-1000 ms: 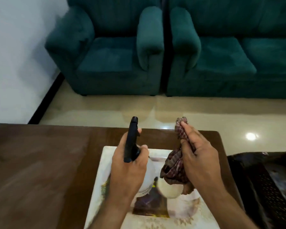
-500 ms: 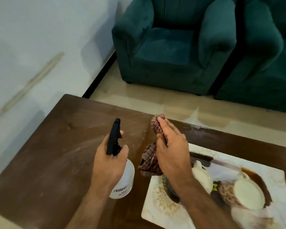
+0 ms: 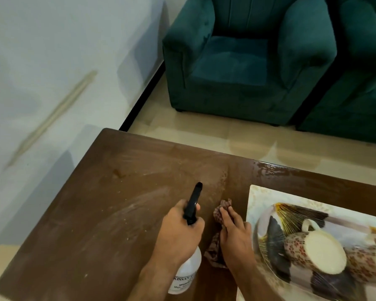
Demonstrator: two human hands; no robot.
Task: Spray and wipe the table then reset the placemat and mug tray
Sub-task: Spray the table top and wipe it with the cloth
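Beside the placemat [image 3: 253, 199], cloth [image 3: 223, 210] now down on the surface [image 3: 100, 205].
Right hand [image 3: 236, 240] has lowered, gripping it; left hand [image 3: 179, 232] grips bottle [image 3: 186, 274]. Wiping starts.

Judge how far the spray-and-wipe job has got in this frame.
Early. Done: little; the table shows dusty streaks on its left part and a wet patch at the far edge. In hand: left hand grips the spray bottle, right hand holds the cloth. Left: wiping, then resetting the placemat and mug tray.
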